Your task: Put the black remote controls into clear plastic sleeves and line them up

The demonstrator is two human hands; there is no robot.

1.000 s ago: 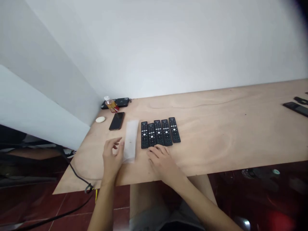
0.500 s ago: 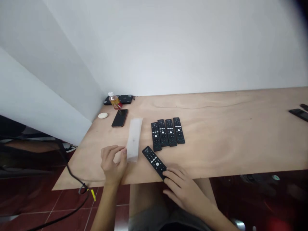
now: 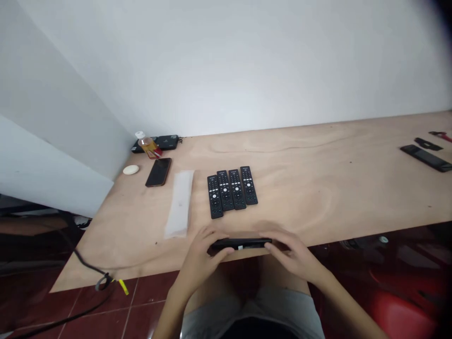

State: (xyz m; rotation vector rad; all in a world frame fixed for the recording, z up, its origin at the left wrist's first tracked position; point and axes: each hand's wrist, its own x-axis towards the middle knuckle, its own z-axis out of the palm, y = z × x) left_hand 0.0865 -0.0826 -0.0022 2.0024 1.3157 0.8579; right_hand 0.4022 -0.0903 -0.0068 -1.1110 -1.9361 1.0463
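Both my hands hold one black remote control [image 3: 240,244] edge-on above the near edge of the wooden table [image 3: 318,188]. My left hand [image 3: 203,252] grips its left end and my right hand [image 3: 294,252] grips its right end, fingers curled round it. Just beyond lies a row of several black remotes [image 3: 231,190], side by side and face up. A long clear plastic sleeve [image 3: 179,203] lies flat to the left of the row.
A black phone [image 3: 158,172], a white round pad [image 3: 131,170], a small bottle [image 3: 146,142] and a black box [image 3: 165,141] sit at the far left corner. More dark remotes [image 3: 425,157] lie far right. A cable [image 3: 88,270] hangs off the left edge.
My right hand pulled one remote out of the row toward me. My left hand left the plastic sleeve and joined it, and both now hold the remote at the table's near edge.
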